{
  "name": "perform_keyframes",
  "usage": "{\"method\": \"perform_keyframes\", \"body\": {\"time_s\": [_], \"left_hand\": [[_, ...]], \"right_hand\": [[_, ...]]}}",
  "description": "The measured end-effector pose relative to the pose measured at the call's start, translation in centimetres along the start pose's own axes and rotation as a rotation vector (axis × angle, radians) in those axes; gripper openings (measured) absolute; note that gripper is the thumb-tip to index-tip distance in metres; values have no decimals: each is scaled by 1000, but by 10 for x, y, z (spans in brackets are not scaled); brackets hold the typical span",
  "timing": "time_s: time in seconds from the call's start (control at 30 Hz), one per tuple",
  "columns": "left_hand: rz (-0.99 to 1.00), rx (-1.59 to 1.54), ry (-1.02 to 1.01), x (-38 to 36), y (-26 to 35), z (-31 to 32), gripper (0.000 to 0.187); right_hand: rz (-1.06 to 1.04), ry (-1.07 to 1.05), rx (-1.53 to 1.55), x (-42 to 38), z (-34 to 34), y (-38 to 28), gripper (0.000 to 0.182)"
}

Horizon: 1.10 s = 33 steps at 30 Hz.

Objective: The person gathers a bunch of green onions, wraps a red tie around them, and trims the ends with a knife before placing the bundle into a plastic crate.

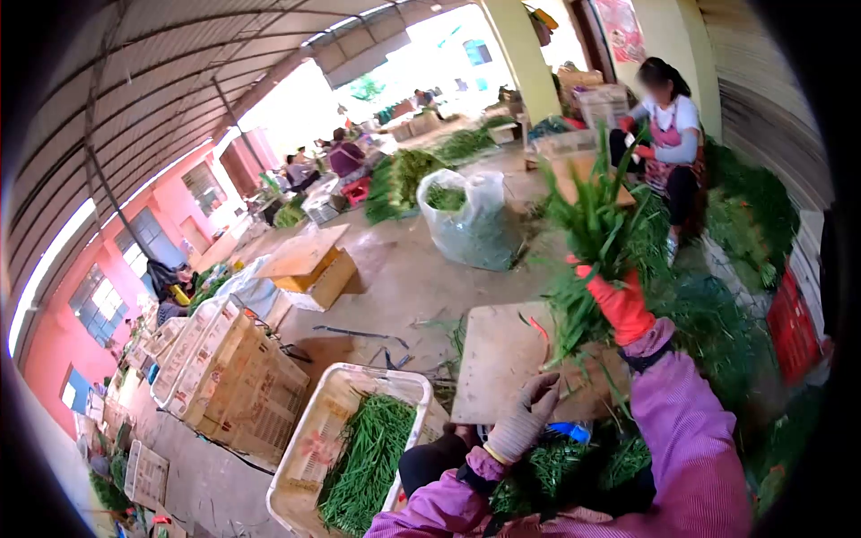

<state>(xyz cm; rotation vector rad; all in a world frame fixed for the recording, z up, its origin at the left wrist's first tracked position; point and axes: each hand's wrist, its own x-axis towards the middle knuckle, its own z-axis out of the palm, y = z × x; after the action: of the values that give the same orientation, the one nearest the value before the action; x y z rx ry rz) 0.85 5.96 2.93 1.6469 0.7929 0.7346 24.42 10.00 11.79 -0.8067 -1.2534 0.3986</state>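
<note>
My right hand [619, 303], in a red glove, is closed around a bunch of long leafy greens [596, 224], raised above the right side of a wooden board [502, 359]. The leaves fan upward, and thinner ends hang toward the board. My left hand [525, 417], in a pale knit glove, is over the board's near edge with its fingers loosely stretched and nothing visible in them. A thin red strip [539, 328] is on the board. Below it, more cut greens [552, 466] are near my lap, beside a small blue object [570, 432].
To my left stands a white plastic crate [280, 484] holding green stems, with stacked crates [238, 377] beyond. A clear bag of greens [471, 224] stands ahead. A co-worker [668, 134] sits at right, beside piled greens [744, 215] and a red crate [794, 327].
</note>
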Motion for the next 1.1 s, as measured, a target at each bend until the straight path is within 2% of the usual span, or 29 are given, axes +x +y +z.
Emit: {"method": "perform_keyframes", "body": {"time_s": [0.03,0.07,0.1,0.13,0.17,0.23,0.3,0.33,0.4,0.43,0.47,0.5,0.53,0.57,0.6,0.63,0.67,0.7,0.77,0.8,0.83,0.93,0.97,1.0,1.07,1.1], "left_hand": [[0,-198,-45,-1,-31,4,40],[-199,-438,-135,-6,-23,6,47],[-167,-753,-404,9,-87,10,49],[-355,-964,-452,1,-89,14,56],[-563,-1166,-461,-7,-81,19,63],[-560,-1157,-470,-29,-76,33,59],[-561,-1195,-490,-54,-89,45,58],[-545,-1345,-528,-65,-97,47,56],[-488,-1634,-597,-77,-116,48,52],[-451,-1779,-623,-83,-127,49,50],[-423,-1640,-412,-90,-152,53,50],[-418,-1465,-215,-96,-165,58,50],[-518,-1203,-112,-97,-178,51,52],[-638,-942,-40,-97,-180,44,55],[-554,-883,-9,-100,-198,48,52],[-518,-874,-105,-104,-250,50,50],[-482,-864,-201,-102,-253,51,48],[-487,-866,-205,-107,-255,53,48],[-737,-982,-199,-116,-258,52,41],[-696,-1035,-265,-119,-284,51,34],[-701,-1032,-272,-118,-282,48,34],[-733,-910,-520,-117,-244,28,33],[-740,-868,-597,-116,-228,25,33],[-742,-867,-597,-116,-214,24,33],[-929,-824,-564,-114,-166,23,36],[-1014,-826,-548,-112,-134,24,37]], "right_hand": [[56,-71,-214,-19,-5,7,34],[97,-155,-431,-38,-10,15,42],[111,-175,-421,-62,-7,29,40],[157,-165,-211,-90,2,44,39],[288,-126,277,-120,17,61,38],[424,-131,596,-174,34,74,37],[321,-271,-117,-212,40,34,31],[10,-419,-563,-224,40,10,27],[-24,-587,-657,-254,30,3,27],[-36,-706,-756,-266,28,-1,38],[-19,-705,-761,-272,27,-12,38],[16,-814,-811,-275,27,-29,44],[49,-924,-856,-279,28,-39,51],[47,-1000,-888,-292,28,-37,68],[52,-1001,-889,-295,28,-42,68],[113,-1017,-786,-296,29,-51,71],[174,-1028,-683,-298,29,-56,75],[240,-1016,-563,-303,29,-55,78],[257,-1032,-501,-316,31,-49,74],[268,-1048,-436,-320,31,-48,70],[308,-1014,-340,-316,31,-54,65],[326,-1023,-207,-319,24,-46,58],[501,-997,-107,-303,20,-52,46],[580,-957,-133,-288,16,-55,35],[533,-609,-217,-276,15,-35,28],[453,-521,-426,-268,10,-19,29]]}}
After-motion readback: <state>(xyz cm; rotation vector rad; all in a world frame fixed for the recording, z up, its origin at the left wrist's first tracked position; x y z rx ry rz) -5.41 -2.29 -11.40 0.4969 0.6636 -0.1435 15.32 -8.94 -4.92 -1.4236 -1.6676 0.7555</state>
